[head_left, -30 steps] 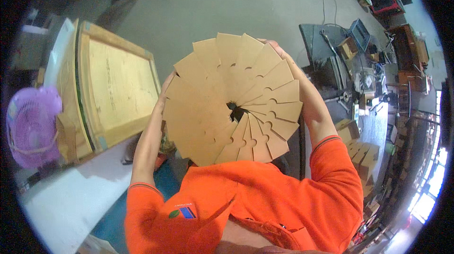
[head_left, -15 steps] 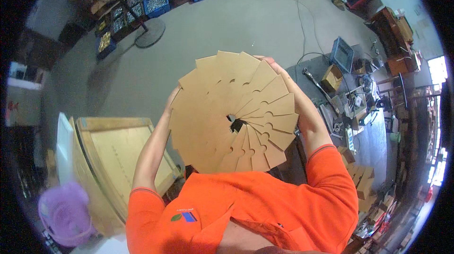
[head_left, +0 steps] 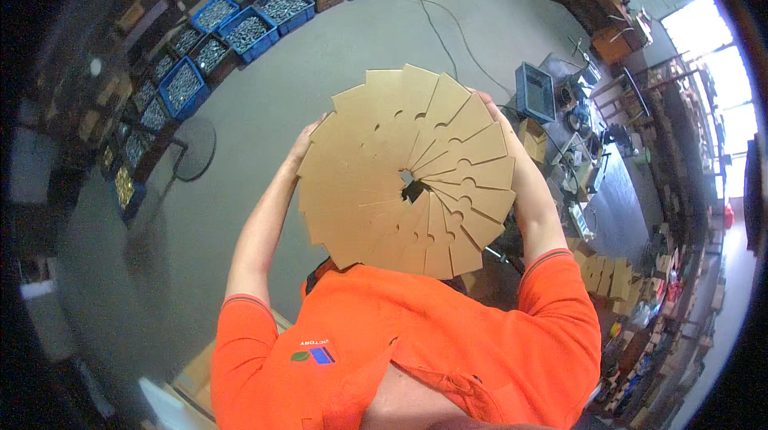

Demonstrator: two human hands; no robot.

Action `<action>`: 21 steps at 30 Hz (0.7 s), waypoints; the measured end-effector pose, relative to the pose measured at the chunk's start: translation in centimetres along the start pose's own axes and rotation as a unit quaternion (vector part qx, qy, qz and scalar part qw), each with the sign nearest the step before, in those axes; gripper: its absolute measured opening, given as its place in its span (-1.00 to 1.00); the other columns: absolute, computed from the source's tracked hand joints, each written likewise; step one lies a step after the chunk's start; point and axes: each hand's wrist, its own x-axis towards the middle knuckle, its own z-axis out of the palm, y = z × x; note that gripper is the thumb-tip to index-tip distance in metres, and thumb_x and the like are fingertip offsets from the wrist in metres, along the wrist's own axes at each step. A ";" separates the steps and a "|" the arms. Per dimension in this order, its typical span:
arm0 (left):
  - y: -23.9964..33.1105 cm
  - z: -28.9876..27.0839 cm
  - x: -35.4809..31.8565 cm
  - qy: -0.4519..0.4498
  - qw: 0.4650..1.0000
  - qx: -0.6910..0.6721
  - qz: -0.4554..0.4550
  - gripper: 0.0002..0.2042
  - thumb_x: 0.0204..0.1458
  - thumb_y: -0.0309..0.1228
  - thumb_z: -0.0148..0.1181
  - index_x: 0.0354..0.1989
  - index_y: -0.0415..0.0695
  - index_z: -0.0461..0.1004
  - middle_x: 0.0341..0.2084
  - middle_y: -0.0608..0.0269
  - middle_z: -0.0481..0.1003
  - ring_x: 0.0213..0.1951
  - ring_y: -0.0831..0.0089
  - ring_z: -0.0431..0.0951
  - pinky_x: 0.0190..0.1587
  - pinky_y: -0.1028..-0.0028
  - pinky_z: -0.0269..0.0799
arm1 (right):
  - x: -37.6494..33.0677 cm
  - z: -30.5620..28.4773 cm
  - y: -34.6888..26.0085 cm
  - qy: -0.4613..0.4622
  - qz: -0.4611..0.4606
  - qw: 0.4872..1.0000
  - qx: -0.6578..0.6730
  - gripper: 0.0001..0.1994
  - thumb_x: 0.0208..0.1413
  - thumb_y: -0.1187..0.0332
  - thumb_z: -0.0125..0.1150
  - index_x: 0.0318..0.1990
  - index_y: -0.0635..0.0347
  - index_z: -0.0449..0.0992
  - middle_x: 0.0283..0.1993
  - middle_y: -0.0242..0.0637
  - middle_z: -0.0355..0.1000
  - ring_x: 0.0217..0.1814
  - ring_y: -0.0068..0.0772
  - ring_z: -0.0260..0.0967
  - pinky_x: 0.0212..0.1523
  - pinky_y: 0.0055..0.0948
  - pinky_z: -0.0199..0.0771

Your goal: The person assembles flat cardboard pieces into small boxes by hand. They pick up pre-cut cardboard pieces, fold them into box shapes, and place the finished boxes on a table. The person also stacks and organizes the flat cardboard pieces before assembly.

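A round stack of flat brown cardboard boxes (head_left: pixel 344 190) is spread like a wheel in front of my chest, each piece overlapping its neighbour. Curved notches show along the overlapping edges, and a small gap opens at its centre. My left hand (head_left: pixel 305 140) grips the stack's upper left edge, the fingers partly hidden behind it. At the upper right edge, my right hand (head_left: pixel 488 104) holds it too, most of its fingers out of sight behind the cardboard. Both forearms reach up around the sides of the stack.
Blue and brown crates (head_left: pixel 298 24) of small metal parts line the floor at the far left, near a dark round object on a pole (head_left: pixel 194 150). Cables (head_left: pixel 436 26) cross the floor. To the right stand a blue crate (head_left: pixel 538 116), a cluttered bench and small cardboard boxes (head_left: pixel 612 276).
My view has swung to the right, so the wooden panel and purple chair at lower left have mostly or wholly left it. The cardboard stack stays gripped in both hands.
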 end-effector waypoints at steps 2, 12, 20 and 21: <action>2.4 -2.4 4.0 -0.069 0.996 0.042 -0.041 -0.50 0.16 0.02 -0.19 0.04 -0.15 0.34 -0.13 0.25 0.44 -0.16 0.48 0.46 -0.18 0.46 0.42 | 0.8 2.9 -2.9 -0.072 0.026 0.996 0.054 -0.72 0.06 0.33 0.07 -0.05 0.15 0.41 -0.10 -0.31 0.45 -0.10 -0.36 0.41 -0.08 -0.38 0.45; 1.7 -3.0 21.7 0.009 0.987 -0.158 -0.015 -0.56 0.10 -0.08 -0.07 -0.02 -0.17 0.36 -0.17 0.22 0.46 -0.20 0.39 0.50 -0.21 0.29 0.47 | 18.7 -4.1 -13.9 0.090 0.029 0.972 0.217 -0.69 0.11 0.19 -0.05 -0.09 0.12 0.45 -0.15 -0.30 0.47 -0.12 -0.28 0.41 -0.08 -0.31 0.43; 12.9 5.3 32.6 0.108 0.956 -0.236 -0.135 -0.64 0.14 -0.18 -0.18 -0.05 -0.14 0.36 -0.20 0.21 0.47 -0.20 0.31 0.50 -0.15 0.34 0.46 | 25.9 -5.1 -25.0 0.219 -0.001 0.961 0.169 -0.62 0.10 0.09 -0.10 -0.09 0.15 0.45 -0.15 -0.24 0.47 -0.14 -0.21 0.42 -0.08 -0.28 0.43; 14.4 6.0 34.9 0.102 0.956 -0.244 -0.125 -0.65 0.14 -0.19 -0.19 -0.06 -0.15 0.36 -0.20 0.19 0.47 -0.20 0.31 0.50 -0.16 0.35 0.46 | 27.1 -5.8 -26.1 0.230 -0.017 0.959 0.166 -0.62 0.10 0.09 -0.10 -0.09 0.15 0.45 -0.15 -0.24 0.47 -0.14 -0.21 0.42 -0.08 -0.27 0.43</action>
